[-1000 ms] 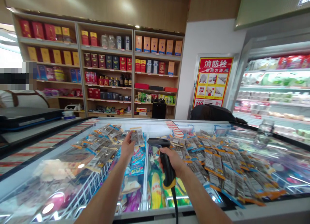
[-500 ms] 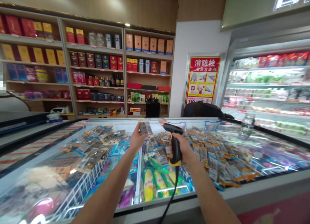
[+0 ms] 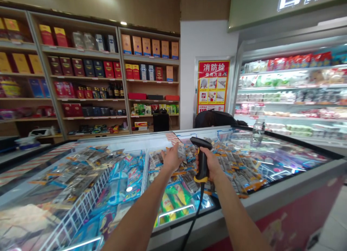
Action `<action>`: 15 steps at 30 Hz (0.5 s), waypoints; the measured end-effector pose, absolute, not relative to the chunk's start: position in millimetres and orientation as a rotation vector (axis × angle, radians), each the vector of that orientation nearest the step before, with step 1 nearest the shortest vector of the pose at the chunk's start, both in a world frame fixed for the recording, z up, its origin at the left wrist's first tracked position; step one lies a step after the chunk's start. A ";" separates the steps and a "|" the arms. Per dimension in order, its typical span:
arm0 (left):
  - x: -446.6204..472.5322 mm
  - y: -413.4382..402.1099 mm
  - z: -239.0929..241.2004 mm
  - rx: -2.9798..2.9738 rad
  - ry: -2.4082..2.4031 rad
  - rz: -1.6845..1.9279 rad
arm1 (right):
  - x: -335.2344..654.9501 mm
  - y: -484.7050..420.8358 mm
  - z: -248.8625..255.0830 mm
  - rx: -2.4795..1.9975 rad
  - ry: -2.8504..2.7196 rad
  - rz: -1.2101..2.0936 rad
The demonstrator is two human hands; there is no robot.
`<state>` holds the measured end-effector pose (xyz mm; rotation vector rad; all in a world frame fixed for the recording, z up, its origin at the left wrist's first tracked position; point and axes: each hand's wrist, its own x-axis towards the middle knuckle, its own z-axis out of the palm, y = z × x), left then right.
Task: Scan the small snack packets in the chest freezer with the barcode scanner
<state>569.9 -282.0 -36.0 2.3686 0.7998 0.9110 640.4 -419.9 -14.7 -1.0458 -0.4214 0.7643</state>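
Note:
My right hand (image 3: 211, 163) is wrapped around the handle of a black and yellow barcode scanner (image 3: 202, 164), its head tilted toward the left and its cable hanging down. Just left of the scanner, my left hand (image 3: 172, 157) has its back toward me and pinches a small clear-and-dark snack packet (image 3: 181, 151); the fingers partly hide the grip. Beneath both hands, many similar packets (image 3: 233, 167) with orange and blue edges lie spread over the glass lid of a chest freezer (image 3: 155, 137). Another heap of packets (image 3: 81, 167) lies on the left.
Through the glass show white wire baskets (image 3: 81, 204) with blue bags and yellow-green corn-like packs (image 3: 173, 202). A glass jar (image 3: 258, 131) stands at the right. Behind the freezer bends a person in dark clothing (image 3: 215, 119). Shelves of boxes (image 3: 89, 68) and a lit cooler (image 3: 292, 99) line the back.
My view has turned to the right. My left hand, with a packet, has moved right and lower, closer to the scanner. The scanner stays in my right hand.

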 end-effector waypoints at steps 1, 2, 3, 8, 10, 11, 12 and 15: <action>569.5 -282.5 -36.0 2.414 0.824 0.918 | 640.2 -419.9 -14.4 -1.054 -0.416 0.764; 567.7 -282.6 -35.4 2.455 0.853 0.929 | 639.3 -419.5 -14.1 -1.060 -0.415 0.763; 564.2 -282.1 -34.2 2.485 0.886 0.947 | 637.5 -418.4 -13.8 -1.062 -0.421 0.761; 513.8 -258.9 -26.4 2.520 1.146 1.055 | 613.3 -401.2 -14.0 -1.072 -0.497 0.781; 476.7 -240.4 -25.7 2.520 1.331 1.055 | 597.5 -388.6 -14.5 -1.082 -0.542 0.822; 455.2 -230.5 -26.1 2.509 1.441 1.044 | 589.0 -381.5 -14.7 -1.082 -0.572 0.848; 432.4 -220.7 -27.0 2.482 1.561 1.033 | 580.3 -374.1 -14.9 -1.077 -0.606 0.871; 363.6 -195.6 -32.5 2.399 1.857 0.961 | 555.0 -352.1 -15.5 -1.069 -0.674 0.935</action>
